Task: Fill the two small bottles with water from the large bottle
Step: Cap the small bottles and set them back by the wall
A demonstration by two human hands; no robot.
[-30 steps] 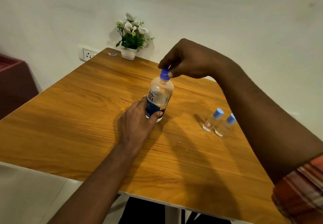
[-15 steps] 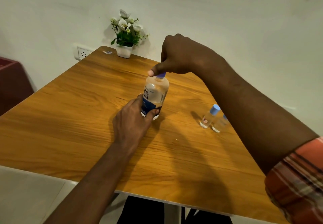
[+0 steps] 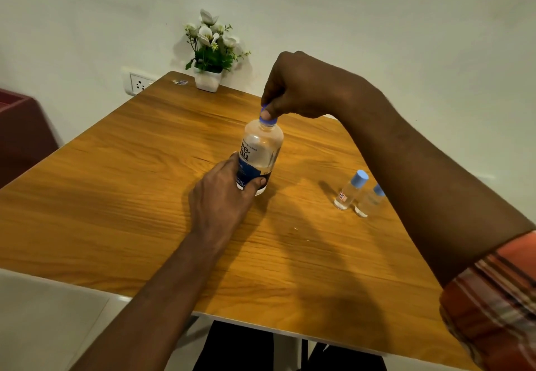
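The large clear bottle (image 3: 261, 150) with a blue-and-white label stands upright in the middle of the wooden table (image 3: 116, 182). My left hand (image 3: 223, 196) grips its lower part, thumb across the label. My right hand (image 3: 301, 86) comes down from above and pinches its blue cap (image 3: 268, 120) between thumb and fingers. Two small clear bottles stand upright to the right, both with light blue caps on: one (image 3: 349, 191) in full view, the other (image 3: 369, 201) partly hidden behind my right forearm.
A white pot of artificial flowers (image 3: 210, 51) stands at the table's far corner by the wall. A wall socket (image 3: 139, 83) is to its left, and a dark red cabinet (image 3: 20, 130) sits at the far left.
My right hand has turned on the large bottle's cap, wrist rotating, the thumb now in front of the cap. My left hand has kept its grip on the bottle's base.
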